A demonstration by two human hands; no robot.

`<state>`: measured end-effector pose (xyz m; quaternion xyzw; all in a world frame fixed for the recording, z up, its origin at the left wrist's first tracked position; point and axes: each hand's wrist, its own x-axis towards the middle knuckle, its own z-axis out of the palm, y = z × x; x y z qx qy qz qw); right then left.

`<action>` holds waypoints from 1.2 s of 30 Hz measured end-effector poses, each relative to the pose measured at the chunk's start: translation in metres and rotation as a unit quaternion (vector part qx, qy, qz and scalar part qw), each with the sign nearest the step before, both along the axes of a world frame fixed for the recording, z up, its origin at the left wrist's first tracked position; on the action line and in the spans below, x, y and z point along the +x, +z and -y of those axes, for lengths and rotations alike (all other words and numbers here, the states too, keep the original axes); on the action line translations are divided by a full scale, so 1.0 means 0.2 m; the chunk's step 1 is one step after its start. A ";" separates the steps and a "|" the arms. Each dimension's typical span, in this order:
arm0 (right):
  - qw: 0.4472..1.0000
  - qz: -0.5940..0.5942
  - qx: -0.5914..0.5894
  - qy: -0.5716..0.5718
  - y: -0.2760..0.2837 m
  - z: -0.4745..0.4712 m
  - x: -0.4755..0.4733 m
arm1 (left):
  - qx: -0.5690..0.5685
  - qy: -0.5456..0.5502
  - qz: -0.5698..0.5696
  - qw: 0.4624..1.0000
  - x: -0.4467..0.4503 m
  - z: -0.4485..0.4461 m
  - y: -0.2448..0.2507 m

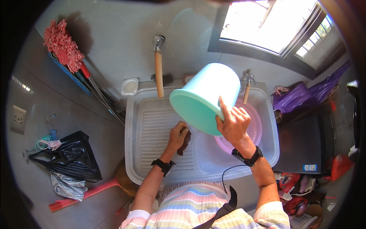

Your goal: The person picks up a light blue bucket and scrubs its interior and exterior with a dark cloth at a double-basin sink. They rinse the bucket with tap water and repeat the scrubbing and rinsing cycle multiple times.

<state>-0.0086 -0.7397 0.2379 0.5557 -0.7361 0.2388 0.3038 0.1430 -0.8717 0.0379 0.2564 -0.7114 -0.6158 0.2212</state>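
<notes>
My right hand [235, 123] grips the rim of a mint-green plastic bucket [213, 86], tilted on its side with its mouth turned towards me and to the left. In my left hand [177, 135] is a dark brown piece of cloth [185, 143], which hangs down over the ribbed washboard [160, 134] of a grey laundry sink [206, 169]. The bucket is above the sink, its mouth just beyond my left hand. Partly hidden by the bucket and my right hand, a pink basin [255, 126] sits in the sink's right side.
Two wall taps, a left tap [158, 65] and a right tap [247, 86], have tan tubes over the sink. A white dish [129, 86] sits at its back left corner. Mops [64, 47] lean left; a black plastic bag [71, 157] hangs there. A dark cabinet [298, 143] stands right.
</notes>
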 end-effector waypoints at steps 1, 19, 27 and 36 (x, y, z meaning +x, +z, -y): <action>1.000 0.000 -0.006 0.007 0.00 0.00 0.01 | 0.004 -0.006 0.007 1.000 0.00 0.00 0.00; 0.997 -0.016 -0.069 0.037 0.08 -0.05 0.00 | -0.230 0.002 0.077 0.970 -0.01 0.00 0.26; 0.991 0.073 -0.085 -0.078 -0.01 -0.25 -0.12 | -0.097 0.028 0.095 0.990 0.25 0.07 0.16; 0.973 0.134 -0.060 -0.175 -0.16 -0.42 -0.11 | -0.277 0.074 0.387 0.876 0.34 0.06 -0.39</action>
